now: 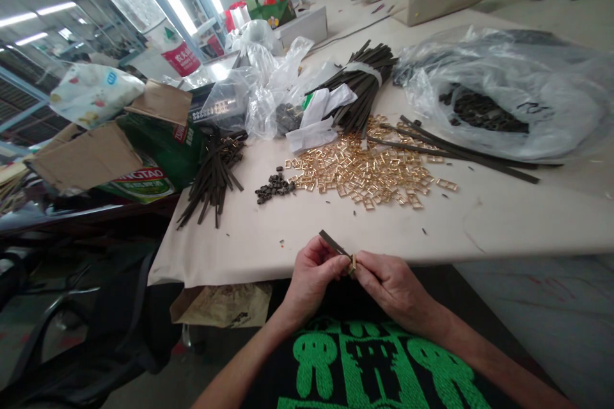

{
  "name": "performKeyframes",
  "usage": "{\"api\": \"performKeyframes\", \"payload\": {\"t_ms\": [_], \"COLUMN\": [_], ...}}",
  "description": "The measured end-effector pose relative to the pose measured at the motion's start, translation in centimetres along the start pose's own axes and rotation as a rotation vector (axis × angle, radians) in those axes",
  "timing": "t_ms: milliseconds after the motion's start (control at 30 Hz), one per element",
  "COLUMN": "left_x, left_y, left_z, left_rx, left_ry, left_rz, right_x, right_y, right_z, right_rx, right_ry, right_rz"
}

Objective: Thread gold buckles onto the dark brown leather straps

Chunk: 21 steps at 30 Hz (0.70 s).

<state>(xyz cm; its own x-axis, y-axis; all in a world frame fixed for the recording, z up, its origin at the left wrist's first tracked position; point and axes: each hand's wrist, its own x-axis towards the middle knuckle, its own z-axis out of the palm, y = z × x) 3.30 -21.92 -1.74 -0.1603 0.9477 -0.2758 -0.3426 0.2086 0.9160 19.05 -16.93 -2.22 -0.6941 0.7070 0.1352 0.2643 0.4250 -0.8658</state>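
Note:
My left hand (316, 271) pinches a short dark strap (334, 243) close to the table's front edge. The strap's free end points up and to the left. At its other end is a gold buckle (354, 264), gripped between the fingertips of my right hand (391, 281). Both hands nearly meet there, and the fingers partly hide the buckle. Beyond them lies a wide pile of gold buckles (369, 169). A small heap of dark loops (275, 187) sits at the pile's left.
Dark straps (215, 172) lie loose at the left beside a Tsingtao carton (148, 166). A tied strap bundle (367, 79) rests behind the buckles. At right is a clear plastic bag (503, 98) with dark pieces inside. A plastic bottle (144, 12) stands at upper left.

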Motion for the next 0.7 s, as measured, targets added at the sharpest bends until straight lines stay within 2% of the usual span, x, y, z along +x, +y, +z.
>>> {"api": "performKeyframes", "payload": {"t_ms": [200,500,600,700], "left_x": [-0.4,-0.9,-0.9,-0.8], "left_y": [-0.3,0.4,1.2,1.9], "left_z": [-0.2,-1.1,-1.4,-1.7], "left_rx": [0.109,0.574,0.557,0.503], "left_ry": [0.002,-0.11,-0.161,-0.23], "left_rz": [0.114,0.353,0.35,0.267], "right_x": [0.1,0.3,0.3,0.3], "right_y": [0.1,0.4,0.4,0.3], "right_z": [0.3,0.3,0.2,0.0], "right_rx": [-0.016,-0.083,-0.075,-0.077], "right_ry": [0.041,0.056,0.014,-0.039], "right_rz": [0.016,0.086,0.106,0.114]}}
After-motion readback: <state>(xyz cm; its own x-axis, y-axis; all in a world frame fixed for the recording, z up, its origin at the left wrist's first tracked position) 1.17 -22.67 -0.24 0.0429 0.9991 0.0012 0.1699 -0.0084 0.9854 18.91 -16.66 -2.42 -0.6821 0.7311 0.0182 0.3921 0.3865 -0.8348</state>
